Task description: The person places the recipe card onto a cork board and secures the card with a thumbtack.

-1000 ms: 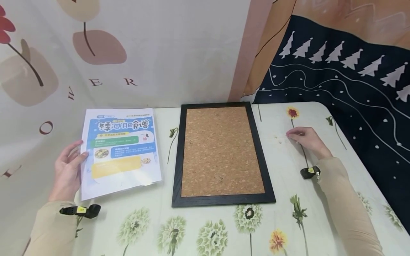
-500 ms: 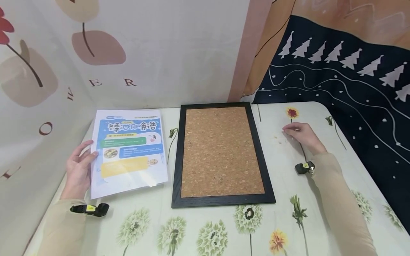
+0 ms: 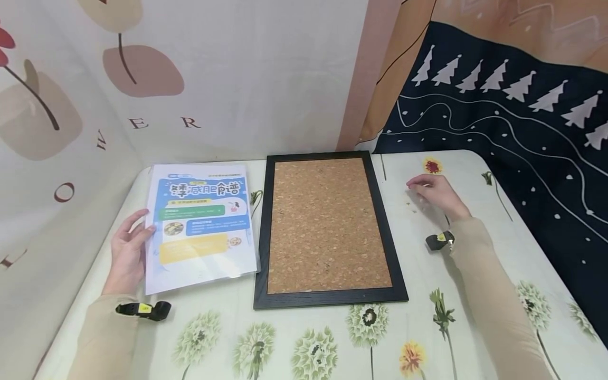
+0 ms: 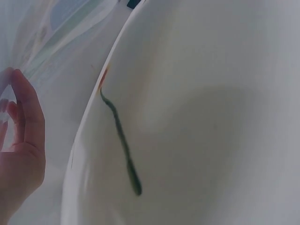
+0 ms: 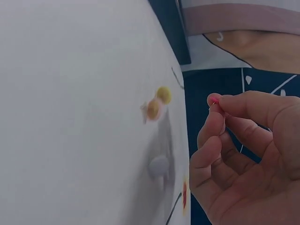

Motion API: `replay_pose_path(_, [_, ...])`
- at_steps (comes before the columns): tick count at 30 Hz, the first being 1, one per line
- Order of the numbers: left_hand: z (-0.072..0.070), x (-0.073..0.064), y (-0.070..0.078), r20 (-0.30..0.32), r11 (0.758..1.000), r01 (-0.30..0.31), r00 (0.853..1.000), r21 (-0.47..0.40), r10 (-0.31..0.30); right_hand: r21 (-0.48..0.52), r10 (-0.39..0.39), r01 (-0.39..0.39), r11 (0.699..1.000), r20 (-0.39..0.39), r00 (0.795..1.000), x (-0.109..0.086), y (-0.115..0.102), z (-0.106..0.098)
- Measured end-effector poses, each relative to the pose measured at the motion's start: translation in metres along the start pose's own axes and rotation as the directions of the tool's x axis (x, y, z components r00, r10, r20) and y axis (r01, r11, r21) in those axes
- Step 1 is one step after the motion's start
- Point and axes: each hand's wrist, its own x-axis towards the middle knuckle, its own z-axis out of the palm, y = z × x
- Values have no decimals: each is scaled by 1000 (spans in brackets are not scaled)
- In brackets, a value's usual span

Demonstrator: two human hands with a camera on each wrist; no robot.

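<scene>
My left hand (image 3: 127, 258) pinches the left edge of a printed sheet (image 3: 204, 224) in a clear sleeve or laminate. Its right edge overlaps the left frame of a corkboard (image 3: 328, 227), a black-framed board lying in the middle of the table. Whether sheet and frame touch, I cannot tell. Right of the board, my right hand (image 3: 439, 195) is raised over the table, pinching a tiny pink-headed pin (image 5: 214, 100) between thumb and index finger. Near it on the tabletop lie a yellow pin (image 5: 164, 94), an orange one (image 5: 153, 110) and a pale one (image 5: 158, 166), blurred.
A white tablecloth (image 3: 304, 322) with printed flowers covers the table. Behind stands a pale patterned cloth wall (image 3: 266, 79); a dark blue cloth with white trees (image 3: 499, 116) hangs at the right. Each sleeve carries a small black wrist camera (image 3: 439, 240).
My left hand has moved right with the sheet, whose edge now overlaps the corkboard's frame. My right hand has shifted left and farther back, toward the board, with its fingers still pinched.
</scene>
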Motion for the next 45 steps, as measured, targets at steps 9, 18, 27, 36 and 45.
replay_pose_path(9, [6,0,-8,-1,1000,5,1000,9,-5,1,-18,18,1000,16,1000,10,-12,7])
replay_pose_path(18, [18,-4,-15,23,996,-7,1000,84,5,10,-48,48,999,31,998,21,-25,14])
replay_pose_path(27, [30,-4,-24,32,997,-11,999,75,9,64,-81,78,995,36,996,36,-40,24])
replay_pose_path(36, [47,0,-36,65,994,-4,998,105,-3,104,-115,109,989,50,992,48,-50,40])
replay_pose_path(45, [64,6,-49,87,987,29,995,159,-43,140,-74,67,988,43,996,57,-66,55])
